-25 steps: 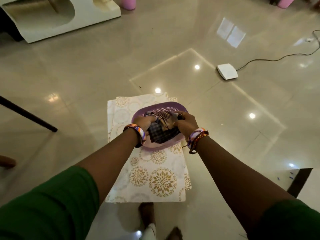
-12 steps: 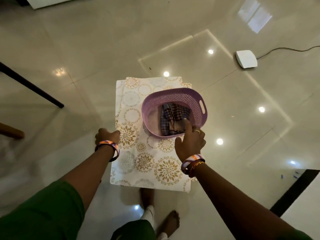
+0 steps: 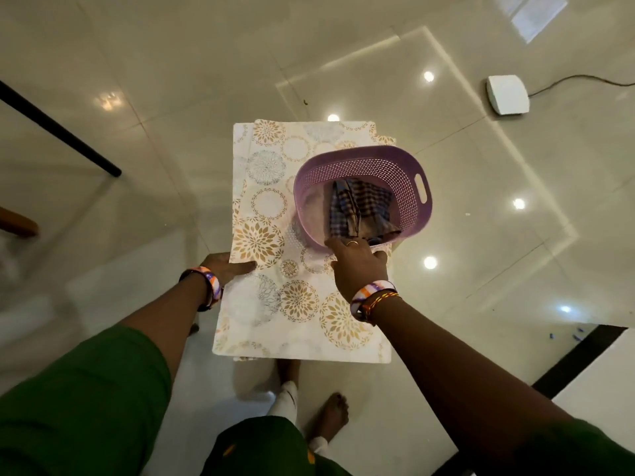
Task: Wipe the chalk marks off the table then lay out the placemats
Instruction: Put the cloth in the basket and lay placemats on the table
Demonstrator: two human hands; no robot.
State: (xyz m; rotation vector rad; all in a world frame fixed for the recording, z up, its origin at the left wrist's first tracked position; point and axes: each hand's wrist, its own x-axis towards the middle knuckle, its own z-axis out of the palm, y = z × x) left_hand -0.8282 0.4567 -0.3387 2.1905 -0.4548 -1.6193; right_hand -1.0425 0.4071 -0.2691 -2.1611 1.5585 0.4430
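A stack of white placemats with gold and grey flower rings lies flat in front of me, above my feet. My left hand grips its left edge, thumb on top. On the stack's far right part sits a purple perforated basket, reaching past the mats' right edge. A checked cloth lies crumpled inside it. My right hand holds the basket's near rim, fingers curled over it next to the cloth.
Glossy cream floor tiles lie all around. A white box with a cable sits far right. A black bar slants in at the left, a wooden piece below it. A black-edged white surface is at lower right.
Both hands were inside the basket on the cloth. The left hand has come out to the mats' left edge, the right hand has taken the near rim, and the basket has shifted right.
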